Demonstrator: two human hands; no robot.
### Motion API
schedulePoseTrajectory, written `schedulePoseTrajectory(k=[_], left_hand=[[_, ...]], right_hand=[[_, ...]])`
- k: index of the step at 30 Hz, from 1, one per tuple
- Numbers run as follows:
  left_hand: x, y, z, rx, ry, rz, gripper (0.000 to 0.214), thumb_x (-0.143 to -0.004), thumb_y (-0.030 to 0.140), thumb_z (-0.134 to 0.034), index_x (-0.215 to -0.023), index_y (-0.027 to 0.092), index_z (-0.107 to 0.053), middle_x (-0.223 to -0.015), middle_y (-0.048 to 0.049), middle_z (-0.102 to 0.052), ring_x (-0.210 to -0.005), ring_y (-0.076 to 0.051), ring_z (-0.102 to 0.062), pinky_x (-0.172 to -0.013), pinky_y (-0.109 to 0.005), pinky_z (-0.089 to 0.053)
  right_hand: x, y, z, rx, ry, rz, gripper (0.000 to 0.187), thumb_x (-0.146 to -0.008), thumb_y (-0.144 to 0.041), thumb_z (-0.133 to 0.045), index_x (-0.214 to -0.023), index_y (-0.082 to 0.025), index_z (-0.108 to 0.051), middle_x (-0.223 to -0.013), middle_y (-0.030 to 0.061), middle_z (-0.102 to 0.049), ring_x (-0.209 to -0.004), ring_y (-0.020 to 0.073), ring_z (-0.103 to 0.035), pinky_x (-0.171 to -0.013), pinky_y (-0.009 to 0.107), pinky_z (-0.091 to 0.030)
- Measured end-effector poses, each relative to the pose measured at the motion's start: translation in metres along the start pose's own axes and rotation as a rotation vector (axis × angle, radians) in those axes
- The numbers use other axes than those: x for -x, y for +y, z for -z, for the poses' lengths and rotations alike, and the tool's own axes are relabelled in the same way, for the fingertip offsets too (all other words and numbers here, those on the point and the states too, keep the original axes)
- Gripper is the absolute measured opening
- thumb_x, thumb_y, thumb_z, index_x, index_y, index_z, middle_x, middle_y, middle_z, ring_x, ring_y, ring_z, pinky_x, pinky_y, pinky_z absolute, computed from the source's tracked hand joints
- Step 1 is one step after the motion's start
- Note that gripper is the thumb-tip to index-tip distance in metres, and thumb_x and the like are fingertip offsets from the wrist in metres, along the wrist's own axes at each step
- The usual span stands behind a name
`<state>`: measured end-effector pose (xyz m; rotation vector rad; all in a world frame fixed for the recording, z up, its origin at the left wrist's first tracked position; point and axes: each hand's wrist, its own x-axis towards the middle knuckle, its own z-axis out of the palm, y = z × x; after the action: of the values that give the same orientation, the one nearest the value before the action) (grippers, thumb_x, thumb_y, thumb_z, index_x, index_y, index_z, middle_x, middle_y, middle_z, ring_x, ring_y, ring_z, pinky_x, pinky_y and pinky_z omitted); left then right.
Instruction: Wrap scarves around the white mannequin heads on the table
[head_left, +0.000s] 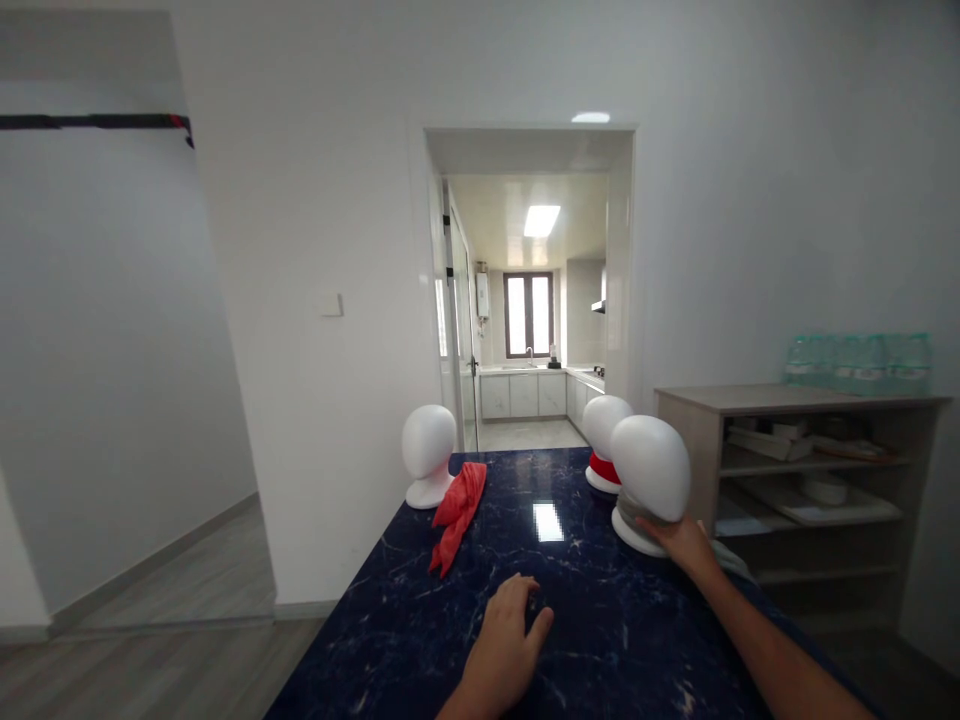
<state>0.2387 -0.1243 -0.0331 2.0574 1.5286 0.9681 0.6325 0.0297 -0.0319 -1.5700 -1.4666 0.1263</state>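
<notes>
My right hand [682, 543] is at the neck of the nearest white mannequin head [651, 465], on the right side of the table. A grey scarf [634, 508] goes around that neck, and my fingers close on it there; part of the grip is hidden. Some greyish cloth also shows beyond my wrist. Low over the table's middle, my left hand [510, 632] holds nothing, its thumb apart from slightly bent fingers. Just behind stands a second white head [606, 425] with a red band [602, 468] round its neck.
A third white head [429, 440] stands at the table's far left, a red cloth [459, 515] lying beside its base. The table top [525, 570] is dark blue and marbled. Right of it, a shelf unit [795, 398] carries bottled water [859, 362]. Beyond the table, a doorway leads into a kitchen.
</notes>
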Motion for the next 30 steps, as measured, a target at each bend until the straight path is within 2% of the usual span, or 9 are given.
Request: schedulePoseTrajectory(k=[3,8,12,14,17,19,22,28,30], left_hand=[[0.000,-0.001,0.000,0.012,0.011,-0.006,0.048,-0.099,0.051,-0.056,-0.139,0.025,-0.064,-0.151,-0.0110,-0.060,-0.145,-0.029,-0.052,-0.126,-0.043,-0.036],[-0.001,0.001,0.001,0.029,0.035,-0.029,0.043,-0.098,0.048,-0.057,-0.132,0.024,-0.066,-0.138,-0.0103,-0.067,-0.131,-0.027,-0.060,-0.117,-0.040,-0.042],[-0.001,0.002,0.001,0.020,0.051,-0.017,0.040,-0.097,0.044,-0.058,-0.130,0.024,-0.067,-0.133,-0.0094,-0.069,-0.126,-0.026,-0.061,-0.113,-0.038,-0.043],[-0.001,0.002,0.000,0.005,0.051,-0.014,0.039,-0.096,0.043,-0.058,-0.128,0.024,-0.068,-0.132,-0.0095,-0.069,-0.125,-0.026,-0.061,-0.112,-0.038,-0.043],[-0.001,0.003,-0.001,-0.025,0.048,-0.024,0.034,-0.095,0.040,-0.059,-0.122,0.024,-0.069,-0.128,-0.0087,-0.070,-0.122,-0.026,-0.062,-0.109,-0.037,-0.044],[-0.001,0.003,-0.001,-0.035,0.051,-0.033,0.031,-0.094,0.038,-0.059,-0.119,0.025,-0.070,-0.125,-0.0081,-0.071,-0.119,-0.026,-0.062,-0.107,-0.037,-0.044],[-0.003,0.003,0.001,-0.009,0.057,-0.041,0.027,-0.092,0.036,-0.059,-0.113,0.024,-0.072,-0.119,-0.0079,-0.072,-0.116,-0.026,-0.064,-0.105,-0.037,-0.044],[-0.012,-0.006,0.006,0.255,0.073,0.036,0.029,-0.086,0.039,-0.065,-0.109,0.024,-0.076,-0.117,-0.0080,-0.077,-0.115,-0.028,-0.069,-0.106,-0.039,-0.048],[-0.023,-0.017,0.013,0.442,0.165,0.123,0.028,-0.080,0.038,-0.071,-0.101,0.022,-0.077,-0.109,-0.0085,-0.080,-0.109,-0.029,-0.073,-0.101,-0.040,-0.053]], right_hand=[[0.010,-0.002,0.008,0.182,-0.010,0.040,0.073,-0.088,-0.068,-0.065,-0.142,-0.020,-0.057,-0.140,0.0213,-0.069,-0.135,0.0446,-0.058,-0.122,0.070,-0.021],[0.042,-0.009,0.020,0.539,0.051,0.108,0.095,-0.088,-0.066,-0.065,-0.155,-0.003,-0.041,-0.157,0.0329,-0.050,-0.148,0.0458,-0.044,-0.124,0.064,-0.023],[0.086,-0.034,0.022,0.848,0.117,0.108,0.085,-0.088,-0.051,-0.072,-0.145,0.008,-0.051,-0.157,0.0423,-0.043,-0.148,0.0555,-0.038,-0.120,0.067,-0.024],[0.109,-0.054,0.018,0.851,0.113,0.189,0.061,-0.093,-0.042,-0.069,-0.134,0.001,-0.062,-0.150,0.0390,-0.051,-0.138,0.0542,-0.048,-0.112,0.064,-0.033],[0.135,-0.084,0.005,0.688,-0.016,0.373,0.021,-0.100,-0.026,-0.058,-0.110,-0.015,-0.072,-0.122,0.0210,-0.069,-0.110,0.0363,-0.066,-0.093,0.045,-0.046],[0.141,-0.098,-0.003,0.587,-0.144,0.452,0.023,-0.103,-0.019,-0.051,-0.095,-0.020,-0.073,-0.103,0.0116,-0.073,-0.095,0.0275,-0.069,-0.086,0.037,-0.045],[0.141,-0.104,-0.008,0.549,-0.264,0.414,0.036,-0.106,-0.022,-0.047,-0.081,-0.021,-0.073,-0.087,0.0072,-0.075,-0.083,0.0226,-0.071,-0.079,0.033,-0.043],[0.140,-0.102,-0.003,0.540,-0.298,0.338,0.040,-0.109,-0.030,-0.047,-0.080,-0.021,-0.074,-0.086,0.0056,-0.077,-0.081,0.0206,-0.073,-0.070,0.031,-0.038],[0.141,-0.102,-0.002,0.527,-0.295,0.346,0.040,-0.109,-0.029,-0.047,-0.080,-0.021,-0.073,-0.086,0.0053,-0.076,-0.081,0.0203,-0.072,-0.071,0.031,-0.038]])
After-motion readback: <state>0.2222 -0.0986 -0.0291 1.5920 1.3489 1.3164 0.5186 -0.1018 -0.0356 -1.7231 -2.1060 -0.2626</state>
